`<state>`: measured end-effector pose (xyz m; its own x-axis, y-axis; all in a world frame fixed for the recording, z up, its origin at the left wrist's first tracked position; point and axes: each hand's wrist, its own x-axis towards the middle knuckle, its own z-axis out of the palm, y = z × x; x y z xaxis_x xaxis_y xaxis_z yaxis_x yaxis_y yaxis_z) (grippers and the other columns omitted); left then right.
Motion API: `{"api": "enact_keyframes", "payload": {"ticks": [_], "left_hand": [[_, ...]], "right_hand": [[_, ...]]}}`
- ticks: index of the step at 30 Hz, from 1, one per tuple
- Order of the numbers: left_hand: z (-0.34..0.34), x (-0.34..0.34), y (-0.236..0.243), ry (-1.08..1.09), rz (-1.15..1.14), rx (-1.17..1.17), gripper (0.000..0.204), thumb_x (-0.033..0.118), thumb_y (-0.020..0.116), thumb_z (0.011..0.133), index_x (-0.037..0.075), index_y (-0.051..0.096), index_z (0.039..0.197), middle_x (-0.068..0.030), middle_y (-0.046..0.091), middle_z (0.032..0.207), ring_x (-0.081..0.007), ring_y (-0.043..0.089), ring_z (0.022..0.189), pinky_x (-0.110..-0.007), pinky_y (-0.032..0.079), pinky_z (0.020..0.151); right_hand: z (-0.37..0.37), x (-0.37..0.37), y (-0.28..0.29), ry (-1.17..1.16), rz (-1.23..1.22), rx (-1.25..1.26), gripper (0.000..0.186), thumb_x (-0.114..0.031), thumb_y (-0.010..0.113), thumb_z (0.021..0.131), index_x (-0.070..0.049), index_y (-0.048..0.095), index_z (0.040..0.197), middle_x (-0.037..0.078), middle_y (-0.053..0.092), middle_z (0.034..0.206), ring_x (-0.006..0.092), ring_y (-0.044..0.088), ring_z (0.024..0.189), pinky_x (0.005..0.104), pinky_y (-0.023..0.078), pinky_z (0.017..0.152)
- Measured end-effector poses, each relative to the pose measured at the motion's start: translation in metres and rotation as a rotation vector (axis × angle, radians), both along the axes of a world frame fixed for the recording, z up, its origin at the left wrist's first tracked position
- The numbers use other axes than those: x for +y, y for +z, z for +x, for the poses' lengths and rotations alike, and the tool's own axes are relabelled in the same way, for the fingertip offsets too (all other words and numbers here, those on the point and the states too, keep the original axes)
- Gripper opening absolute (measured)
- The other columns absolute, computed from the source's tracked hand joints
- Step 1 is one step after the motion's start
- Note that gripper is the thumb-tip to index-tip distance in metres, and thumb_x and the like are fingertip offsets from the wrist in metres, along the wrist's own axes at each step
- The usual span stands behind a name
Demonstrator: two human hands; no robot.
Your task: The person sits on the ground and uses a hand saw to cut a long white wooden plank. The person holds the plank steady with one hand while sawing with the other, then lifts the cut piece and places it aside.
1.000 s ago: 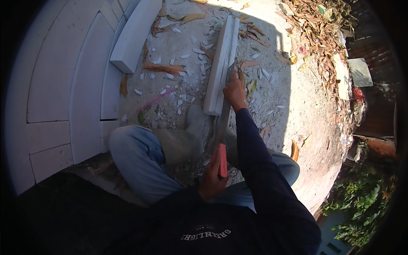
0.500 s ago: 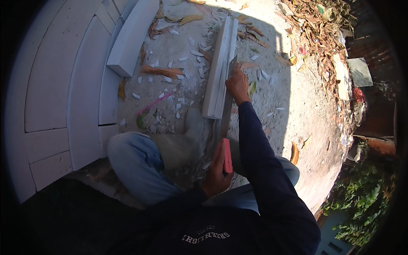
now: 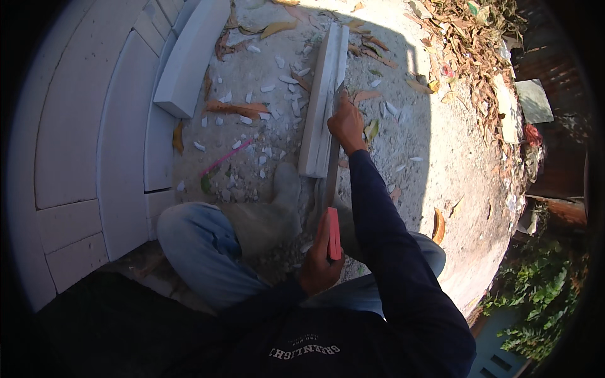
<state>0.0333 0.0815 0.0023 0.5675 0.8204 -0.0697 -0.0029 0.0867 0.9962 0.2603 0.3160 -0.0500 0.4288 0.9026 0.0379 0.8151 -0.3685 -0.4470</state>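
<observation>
A long, narrow white block (image 3: pixel 318 107), like lightweight concrete, lies on the ground in front of me, with a groove or split running along its length. Over its right side stretches a hand saw's metal blade (image 3: pixel 331 183), roughly in line with the block. My left hand (image 3: pixel 317 271) is closed around the saw's red handle (image 3: pixel 334 234), close to my body. Farther out, my right hand (image 3: pixel 346 126) grips the blade near its far end, beside the block's right edge. The palm and some fingers of the right hand are hidden.
Stacked white blocks (image 3: pixel 123 145) form a low wall at left, with another long block (image 3: pixel 192 60) on it. White chips (image 3: pixel 261 160), a pink strip (image 3: pixel 227 157) and dry leaves litter the ground. My bent legs (image 3: pixel 205 246) flank the near end. A leaf pile (image 3: pixel 472 69) lies far right.
My right hand and the saw's blade have shifted slightly left, closer over the block's right edge. Both hands keep their grip; the block looks almost unmoved.
</observation>
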Motion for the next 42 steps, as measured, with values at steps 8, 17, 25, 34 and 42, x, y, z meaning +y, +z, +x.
{"api": "enact_keyframes", "payload": {"ticks": [8, 17, 25, 34, 42], "left_hand": [[0.004, 0.003, -0.008, -0.001, 0.086, 0.016, 0.083, -0.001, 0.057, 0.089, -0.004, 0.014, 0.16, -0.0351, 0.025, 0.16, -0.0467, 0.03, 0.149, -0.045, 0.032, 0.118], [0.029, 0.015, 0.029, -0.105, 0.228, 0.389, 0.085, -0.006, 0.058, 0.085, -0.013, 0.012, 0.155, -0.0339, 0.063, 0.115, -0.0485, 0.066, 0.106, -0.046, 0.049, 0.098], [0.036, -0.009, 0.002, -0.015, 0.302, 0.391, 0.089, -0.009, 0.061, 0.081, -0.017, 0.009, 0.153, -0.0309, 0.064, 0.101, -0.0432, 0.069, 0.092, -0.045, 0.054, 0.087], [0.05, -0.017, -0.004, -0.159, 0.431, 0.537, 0.09, -0.001, 0.064, 0.083, -0.019, 0.009, 0.153, -0.0207, 0.066, 0.088, -0.0306, 0.071, 0.074, -0.041, 0.057, 0.064], [0.039, 0.006, 0.038, -0.199, 0.35, 0.682, 0.089, 0.002, 0.066, 0.084, -0.02, 0.012, 0.152, -0.0162, 0.067, 0.078, -0.0285, 0.071, 0.068, -0.038, 0.057, 0.057]], "right_hand": [[0.006, 0.003, -0.012, -0.019, -0.025, 0.073, 0.075, -0.005, 0.06, 0.078, 0.009, 0.039, 0.148, 0.035, 0.068, 0.102, 0.0492, 0.067, 0.101, 0.0539, 0.051, 0.091], [0.059, 0.005, -0.074, 0.117, 0.358, 0.304, 0.063, -0.006, 0.059, 0.077, 0.005, 0.056, 0.139, 0.03, 0.068, 0.117, 0.0439, 0.064, 0.116, 0.0452, 0.048, 0.102], [0.03, 0.028, -0.034, -0.052, -0.081, 0.108, 0.041, -0.013, 0.063, 0.082, 0.004, 0.065, 0.119, 0.031, 0.068, 0.114, 0.0455, 0.065, 0.112, 0.0503, 0.051, 0.095], [0.078, 0.045, -0.075, 0.022, 0.132, 0.243, 0.031, -0.018, 0.069, 0.083, 0.01, 0.07, 0.098, 0.031, 0.071, 0.093, 0.0447, 0.07, 0.09, 0.0489, 0.054, 0.083], [0.069, 0.035, -0.058, -0.057, 0.141, 0.37, 0.032, -0.019, 0.072, 0.082, 0.01, 0.072, 0.095, 0.026, 0.071, 0.085, 0.0353, 0.072, 0.082, 0.0441, 0.053, 0.076]]}}
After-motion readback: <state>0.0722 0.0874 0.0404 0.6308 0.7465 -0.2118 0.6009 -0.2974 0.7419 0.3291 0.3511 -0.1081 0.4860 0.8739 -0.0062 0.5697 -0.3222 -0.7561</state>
